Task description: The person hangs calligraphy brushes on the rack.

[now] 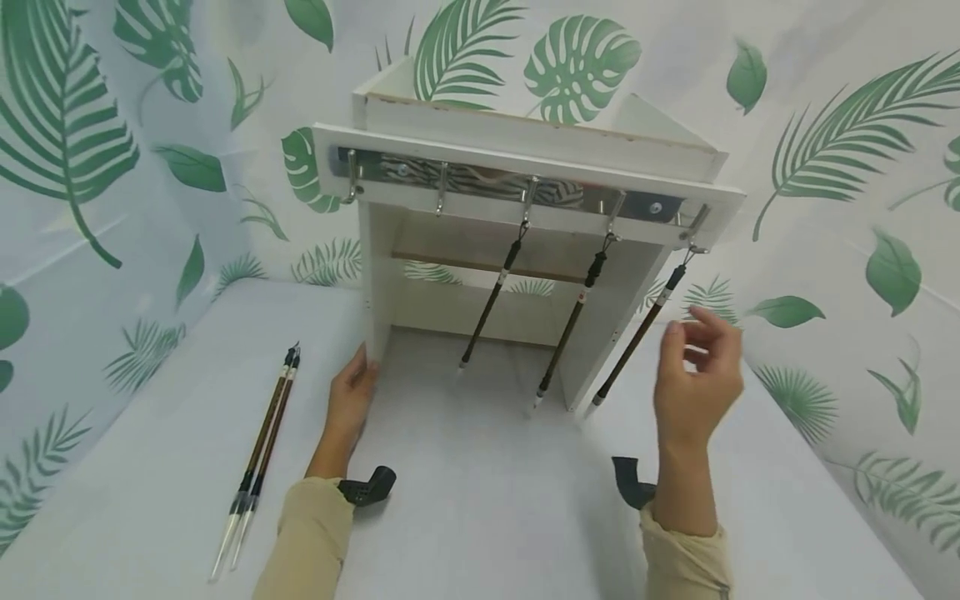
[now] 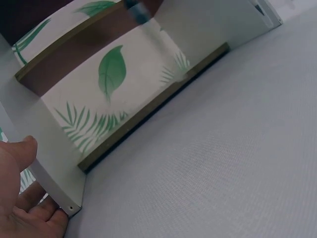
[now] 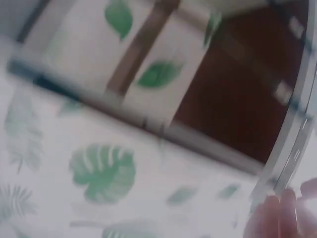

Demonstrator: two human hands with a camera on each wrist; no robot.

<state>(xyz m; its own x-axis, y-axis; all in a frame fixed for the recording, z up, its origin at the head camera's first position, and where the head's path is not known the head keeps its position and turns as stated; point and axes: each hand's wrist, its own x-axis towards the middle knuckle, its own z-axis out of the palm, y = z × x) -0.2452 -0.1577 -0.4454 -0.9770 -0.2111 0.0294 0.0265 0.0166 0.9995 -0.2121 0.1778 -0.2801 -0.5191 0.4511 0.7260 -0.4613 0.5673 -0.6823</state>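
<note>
At the left front edge of the white stand point(image 1: 540, 140), left hand point(image 1: 351, 392) low down, thumb and fingers curled round the left side panel point(image 1: 377, 275), close to the white surface point(image 1: 487, 508). Along the top front, hook rail point(image 1: 487, 177) with brushes on its three right-hand hooks. Before the opening, left hanging brush point(image 1: 491, 302) and middle hanging brush point(image 1: 567, 333), well apart. Beside the right side panel point(image 1: 618, 302), right hanging brush point(image 1: 641, 333), tip low; contact with panel or surface impossible to tell. Just right of that brush, right hand point(image 1: 699, 383) in mid-air, fingers loosely bent, nothing held, a narrow gap to the shaft. Ahead of the stand, a broad open stretch between left sleeve point(image 1: 311, 537) and right sleeve point(image 1: 686, 554), with black wrist mounts point(image 1: 369, 487) jutting inward. Farther left, past an open strip, two lying brushes point(image 1: 267, 423), side by side. Around the back and sides, leaf-printed backdrop point(image 1: 675, 50).
</note>
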